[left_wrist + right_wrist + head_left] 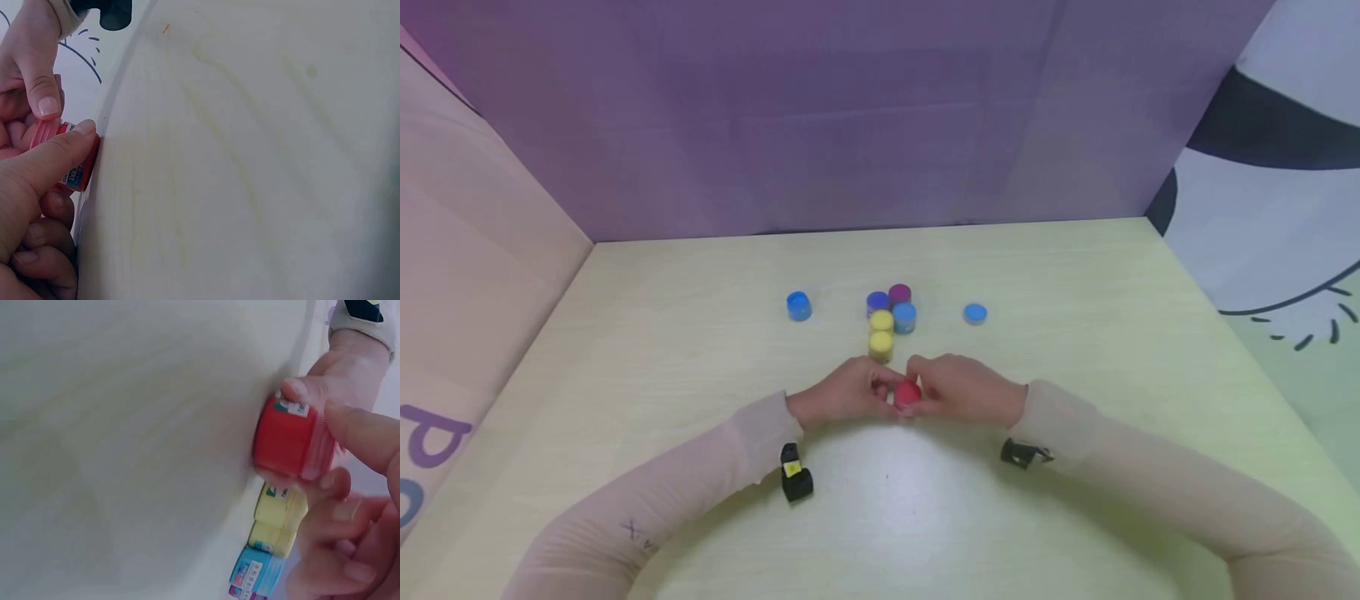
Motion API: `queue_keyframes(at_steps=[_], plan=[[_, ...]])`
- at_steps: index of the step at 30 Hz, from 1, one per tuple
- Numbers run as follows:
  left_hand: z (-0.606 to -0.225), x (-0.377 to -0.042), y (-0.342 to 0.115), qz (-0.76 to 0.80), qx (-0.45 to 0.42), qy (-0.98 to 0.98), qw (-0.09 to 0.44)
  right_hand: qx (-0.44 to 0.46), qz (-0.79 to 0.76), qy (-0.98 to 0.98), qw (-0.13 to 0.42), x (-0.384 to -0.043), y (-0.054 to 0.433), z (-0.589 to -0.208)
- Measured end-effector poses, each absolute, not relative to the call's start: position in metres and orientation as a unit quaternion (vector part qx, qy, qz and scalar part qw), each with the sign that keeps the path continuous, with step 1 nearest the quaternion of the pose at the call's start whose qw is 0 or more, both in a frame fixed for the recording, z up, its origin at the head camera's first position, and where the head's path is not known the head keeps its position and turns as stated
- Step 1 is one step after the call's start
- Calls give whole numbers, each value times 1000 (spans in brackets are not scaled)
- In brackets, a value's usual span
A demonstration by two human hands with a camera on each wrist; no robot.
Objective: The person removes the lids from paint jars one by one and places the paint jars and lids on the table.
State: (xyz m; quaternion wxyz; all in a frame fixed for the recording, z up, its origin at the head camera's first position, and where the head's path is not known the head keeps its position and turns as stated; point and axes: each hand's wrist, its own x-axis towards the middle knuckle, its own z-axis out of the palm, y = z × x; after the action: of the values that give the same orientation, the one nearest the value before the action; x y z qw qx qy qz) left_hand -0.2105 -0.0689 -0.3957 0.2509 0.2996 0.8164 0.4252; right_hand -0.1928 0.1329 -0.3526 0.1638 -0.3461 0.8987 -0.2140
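A small red jar point(907, 393) with a printed label is held between both hands just above or on the table. My left hand point(850, 392) grips its body, thumb along the label side, as the left wrist view shows. My right hand point(966, 390) pinches the clear pinkish lid end point(320, 450) with thumb and fingers. Just beyond the hands stand two yellow jars point(881, 346), one behind the other. Behind them sit a blue jar point(904, 317), a violet-blue jar point(877, 302) and a magenta jar point(899, 293), close together.
Away to the left stands another blue jar point(799, 307), seemingly without a lid. A flat blue lid point(975, 313) lies to the right of the group. The pale table point(700, 317) ends at a purple panel point(865, 125) at the back.
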Motion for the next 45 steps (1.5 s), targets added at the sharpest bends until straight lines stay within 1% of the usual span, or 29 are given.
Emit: queue_keyframes(at_steps=[7, 14, 21, 24, 29, 31, 35, 39, 45], plan=[[-397, -211, -69, 431, 294, 814, 257, -415, -210, 872, 153, -197, 138, -347], [-397, -211, -70, 432, 294, 812, 261, -443, -188, 863, 152, -197, 140, -341], [-397, -211, -70, 429, 293, 815, 255, -416, -185, 874, 172, -196, 139, -339], [-398, -212, -69, 431, 295, 814, 255, -399, -181, 885, 159, -195, 137, -339], [-399, -212, -69, 438, 293, 808, 263, -334, -178, 915, 139, -191, 134, -340], [-399, -212, -69, 442, 290, 807, 264, -307, -181, 922, 149, -188, 131, -341], [-399, -211, -70, 444, 288, 807, 262, -283, -181, 926, 171, -186, 127, -346], [-398, -211, -70, 441, 291, 808, 261, -278, -180, 927, 175, -185, 124, -349], [-397, -211, -69, 433, 295, 811, 261, -285, -181, 926, 168, -184, 124, -348]])
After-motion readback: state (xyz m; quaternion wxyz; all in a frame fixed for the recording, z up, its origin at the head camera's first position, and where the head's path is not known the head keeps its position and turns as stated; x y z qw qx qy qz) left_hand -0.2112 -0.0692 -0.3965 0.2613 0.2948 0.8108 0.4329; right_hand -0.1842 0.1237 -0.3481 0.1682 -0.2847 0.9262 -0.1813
